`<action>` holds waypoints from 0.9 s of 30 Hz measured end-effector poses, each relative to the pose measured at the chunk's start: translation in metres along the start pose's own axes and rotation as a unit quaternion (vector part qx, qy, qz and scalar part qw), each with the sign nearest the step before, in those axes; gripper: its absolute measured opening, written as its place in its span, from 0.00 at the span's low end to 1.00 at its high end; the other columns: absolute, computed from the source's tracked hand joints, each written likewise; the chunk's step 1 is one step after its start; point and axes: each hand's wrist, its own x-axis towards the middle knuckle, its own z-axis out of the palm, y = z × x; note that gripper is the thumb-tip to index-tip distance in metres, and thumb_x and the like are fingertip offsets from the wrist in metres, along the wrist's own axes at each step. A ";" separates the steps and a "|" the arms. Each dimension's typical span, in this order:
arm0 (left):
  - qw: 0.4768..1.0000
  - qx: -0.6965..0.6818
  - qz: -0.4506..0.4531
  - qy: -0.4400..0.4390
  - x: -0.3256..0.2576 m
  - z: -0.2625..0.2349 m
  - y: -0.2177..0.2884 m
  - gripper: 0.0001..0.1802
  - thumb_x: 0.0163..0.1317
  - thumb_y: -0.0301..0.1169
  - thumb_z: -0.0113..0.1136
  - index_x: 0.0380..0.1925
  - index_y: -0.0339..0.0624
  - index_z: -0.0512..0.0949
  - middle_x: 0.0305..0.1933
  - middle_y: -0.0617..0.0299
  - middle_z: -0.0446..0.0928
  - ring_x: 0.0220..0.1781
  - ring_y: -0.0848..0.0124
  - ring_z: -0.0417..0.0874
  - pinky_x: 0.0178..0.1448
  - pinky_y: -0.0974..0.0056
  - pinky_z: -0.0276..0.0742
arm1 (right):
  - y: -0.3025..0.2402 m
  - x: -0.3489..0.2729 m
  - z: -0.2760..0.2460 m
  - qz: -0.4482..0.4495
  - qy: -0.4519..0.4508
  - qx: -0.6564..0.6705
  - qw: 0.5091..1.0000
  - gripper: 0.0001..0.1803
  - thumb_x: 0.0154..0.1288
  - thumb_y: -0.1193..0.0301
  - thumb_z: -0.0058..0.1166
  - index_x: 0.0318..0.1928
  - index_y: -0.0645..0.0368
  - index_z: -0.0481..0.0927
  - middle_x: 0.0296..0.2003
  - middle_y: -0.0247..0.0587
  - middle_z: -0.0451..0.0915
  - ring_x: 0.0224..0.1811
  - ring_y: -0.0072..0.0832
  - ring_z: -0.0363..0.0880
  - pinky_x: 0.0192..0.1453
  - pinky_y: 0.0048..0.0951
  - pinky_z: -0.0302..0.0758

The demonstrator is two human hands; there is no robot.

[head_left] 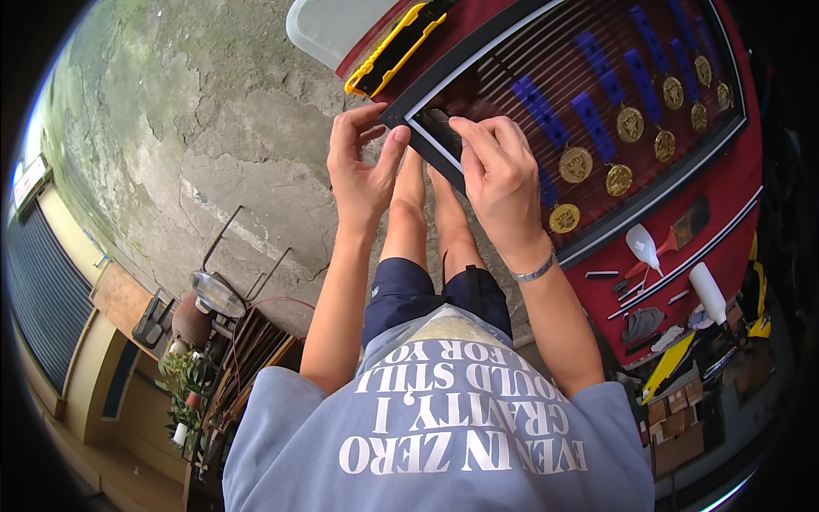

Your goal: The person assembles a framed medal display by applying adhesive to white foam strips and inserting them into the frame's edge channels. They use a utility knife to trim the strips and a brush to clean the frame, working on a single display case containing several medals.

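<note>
The left hand (363,166) curls loosely at a corner of the black frame (437,156) on the red worktop (729,183), while the right hand (505,183), fingertips narrowly pinched (I cannot tell on what), hovers over its glazed side.

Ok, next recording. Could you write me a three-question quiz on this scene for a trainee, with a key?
1. True or false: the medals have red ribbons.
2. Which of the person's hands is nearer the yellow-and-black object at the top of the picture?
3. What colour is the surface showing around the black frame on the person's right?
A) green
B) red
C) white

Key:
1. False; the ribbons are blue.
2. The left hand.
3. B
</note>
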 end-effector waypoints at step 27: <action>1.000 0.004 -0.001 -0.003 0.000 -0.001 -0.001 0.20 0.64 0.29 0.72 0.53 0.36 0.79 0.51 0.59 0.77 0.52 0.70 0.80 0.58 0.65 0.78 | -0.002 -0.002 -0.002 0.000 -0.011 0.007 1.000 0.19 0.58 0.84 0.60 0.52 0.61 0.82 0.37 0.44 0.75 0.42 0.41 0.78 0.46 0.40 0.77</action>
